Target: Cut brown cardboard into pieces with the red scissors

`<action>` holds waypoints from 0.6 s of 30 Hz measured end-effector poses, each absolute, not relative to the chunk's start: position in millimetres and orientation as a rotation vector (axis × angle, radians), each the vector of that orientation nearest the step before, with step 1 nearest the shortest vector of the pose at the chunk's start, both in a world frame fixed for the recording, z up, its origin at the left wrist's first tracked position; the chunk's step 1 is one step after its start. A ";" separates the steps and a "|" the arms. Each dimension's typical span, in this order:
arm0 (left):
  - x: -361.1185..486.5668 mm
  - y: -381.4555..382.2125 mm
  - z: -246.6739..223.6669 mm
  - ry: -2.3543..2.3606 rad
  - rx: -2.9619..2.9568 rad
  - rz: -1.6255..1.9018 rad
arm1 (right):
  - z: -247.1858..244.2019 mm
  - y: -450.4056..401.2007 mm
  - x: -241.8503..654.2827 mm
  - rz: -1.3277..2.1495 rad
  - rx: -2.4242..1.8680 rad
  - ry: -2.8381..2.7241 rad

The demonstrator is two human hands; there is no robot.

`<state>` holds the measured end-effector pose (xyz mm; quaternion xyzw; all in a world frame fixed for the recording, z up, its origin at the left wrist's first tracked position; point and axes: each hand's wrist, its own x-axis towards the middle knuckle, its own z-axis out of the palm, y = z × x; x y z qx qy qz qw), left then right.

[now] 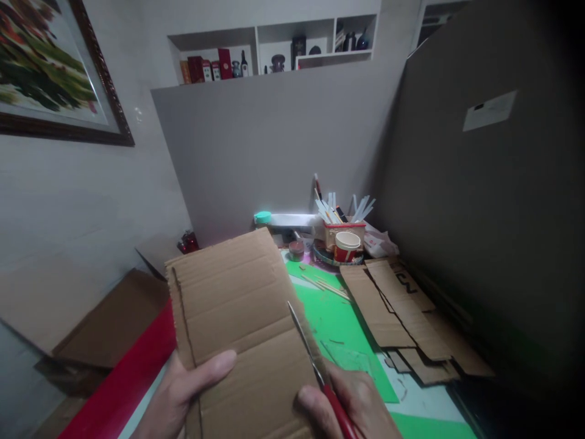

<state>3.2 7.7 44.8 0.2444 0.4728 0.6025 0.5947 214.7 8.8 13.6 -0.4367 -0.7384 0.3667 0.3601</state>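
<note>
My left hand [176, 390] grips a folded brown cardboard piece [233, 292] by its left edge, with the thumb laid on the face. The board is tilted up in front of me, and several creases run across it. In my right hand [361, 396] is a pair of red-handled scissors [311, 353], its pointed blade lying over the board's right edge. Part of the handle is hidden by my fingers and the frame's lower edge. My right thumb and fingers also sit close against the board's right side.
Cut cardboard sheets [402, 311] overlap on the right of the table. Thin wooden sticks [326, 285] lie on a green mat [336, 317]. Behind are a paper cup [347, 247] and a basket [331, 233] of white strips. A grey panel [466, 201] stands on the right.
</note>
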 end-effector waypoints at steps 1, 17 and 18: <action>4.2 6.9 45.2 1.100 0.579 1.377 | 18.3 10.1 215.6 0.976 -1.094 -1.896; 11.0 4.6 46.3 1.024 0.612 1.298 | 16.1 6.4 215.1 0.961 -1.157 -1.772; 11.2 4.8 46.7 1.018 0.606 1.304 | 16.1 6.6 214.6 0.956 -1.157 -1.775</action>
